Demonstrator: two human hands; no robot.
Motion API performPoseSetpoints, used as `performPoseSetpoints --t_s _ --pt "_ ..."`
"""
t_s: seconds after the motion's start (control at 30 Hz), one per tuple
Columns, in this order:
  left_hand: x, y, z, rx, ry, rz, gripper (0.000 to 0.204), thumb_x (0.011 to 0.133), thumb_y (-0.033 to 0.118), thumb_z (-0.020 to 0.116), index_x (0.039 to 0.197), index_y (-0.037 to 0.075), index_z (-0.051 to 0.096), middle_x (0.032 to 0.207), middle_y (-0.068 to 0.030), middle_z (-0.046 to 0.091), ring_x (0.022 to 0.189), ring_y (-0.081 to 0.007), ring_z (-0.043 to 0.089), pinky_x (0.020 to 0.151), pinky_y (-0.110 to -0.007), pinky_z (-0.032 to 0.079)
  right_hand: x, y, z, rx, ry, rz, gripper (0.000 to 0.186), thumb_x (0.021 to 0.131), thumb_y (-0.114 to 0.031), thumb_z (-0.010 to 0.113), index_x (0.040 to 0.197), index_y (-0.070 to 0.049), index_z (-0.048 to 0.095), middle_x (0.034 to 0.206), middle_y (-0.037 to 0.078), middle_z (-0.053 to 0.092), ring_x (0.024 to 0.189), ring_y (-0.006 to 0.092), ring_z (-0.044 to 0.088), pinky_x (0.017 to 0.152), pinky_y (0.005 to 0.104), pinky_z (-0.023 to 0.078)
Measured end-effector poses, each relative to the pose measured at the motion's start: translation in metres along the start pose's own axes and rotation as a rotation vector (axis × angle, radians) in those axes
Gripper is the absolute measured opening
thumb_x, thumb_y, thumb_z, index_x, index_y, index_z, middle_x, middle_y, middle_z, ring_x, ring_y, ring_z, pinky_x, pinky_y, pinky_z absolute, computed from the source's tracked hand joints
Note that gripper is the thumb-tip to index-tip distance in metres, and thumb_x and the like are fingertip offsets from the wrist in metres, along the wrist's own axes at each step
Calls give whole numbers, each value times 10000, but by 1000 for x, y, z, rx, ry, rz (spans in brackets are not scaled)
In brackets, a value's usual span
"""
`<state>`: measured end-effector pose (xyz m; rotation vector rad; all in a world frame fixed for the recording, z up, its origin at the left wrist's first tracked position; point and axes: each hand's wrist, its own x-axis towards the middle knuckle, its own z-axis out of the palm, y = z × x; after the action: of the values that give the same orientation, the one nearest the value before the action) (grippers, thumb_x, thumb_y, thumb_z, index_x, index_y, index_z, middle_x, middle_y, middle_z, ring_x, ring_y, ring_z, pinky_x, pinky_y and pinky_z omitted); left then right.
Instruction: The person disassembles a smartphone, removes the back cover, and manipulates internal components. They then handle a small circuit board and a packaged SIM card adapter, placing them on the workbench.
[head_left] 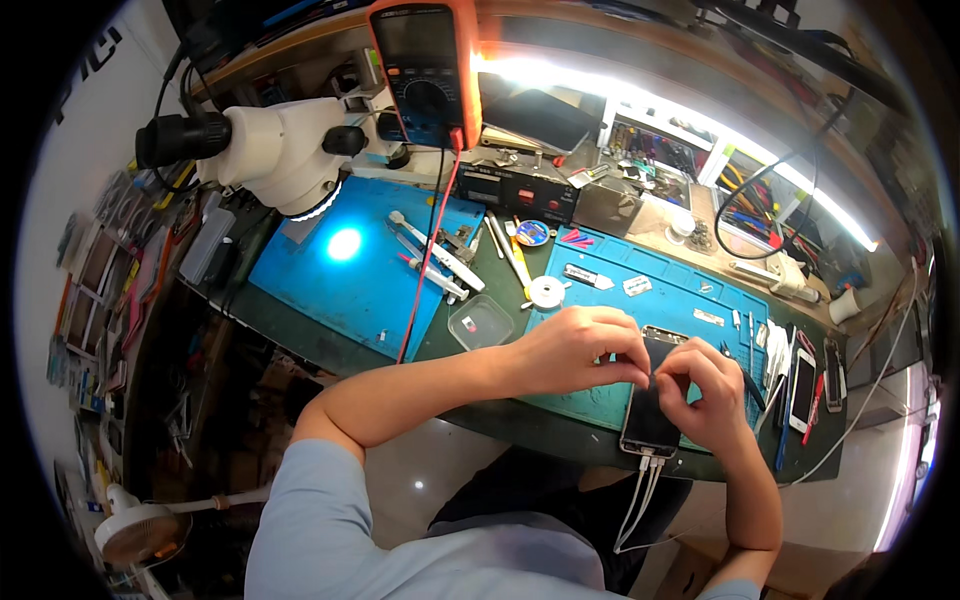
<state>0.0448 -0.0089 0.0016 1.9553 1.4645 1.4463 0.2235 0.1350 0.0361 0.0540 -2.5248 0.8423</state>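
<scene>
A smartphone [652,420] with a dark screen lies at the front edge of the turquoise work mat [575,400], its lower end toward me. White cables [646,482] run from that end over the bench edge. Above the phone's upper half, my left hand [592,350] reaches in with thumb and fingers pinched. My right hand [706,392] is curled in a pinch close beside it, over the phone's right side. The fingertips nearly meet. Whatever they hold, if anything, is too small to make out.
A microscope [275,150] shines on a blue mat [300,285] at the left. An orange multimeter [428,75] stands at the back, its red lead crossing the bench. A white spool [546,292] and a clear plastic box [480,322] sit mid-bench. A white phone [802,390] lies right.
</scene>
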Motion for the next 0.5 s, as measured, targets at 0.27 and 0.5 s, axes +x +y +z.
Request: performPoseSetpoints --t_s 0.27,0.5 --pt "17 -7 2 253 168 58 79 853 64 734 927 40 720 895 -81 701 802 -206 674 662 -307 541 -168 -12 -85 -140 818 276 84 889 37 544 843 -26 577 733 29 551 627 104 499 575 223 394" --pt "5 -8 11 497 142 79 62 883 5 671 937 -20 686 912 -137 667 866 -255 642 809 -327 496 -424 23 -51 -267 1492 1066 112 967 -149 629 957 -40 656 735 -40 554 601 38 465 526 210 376"
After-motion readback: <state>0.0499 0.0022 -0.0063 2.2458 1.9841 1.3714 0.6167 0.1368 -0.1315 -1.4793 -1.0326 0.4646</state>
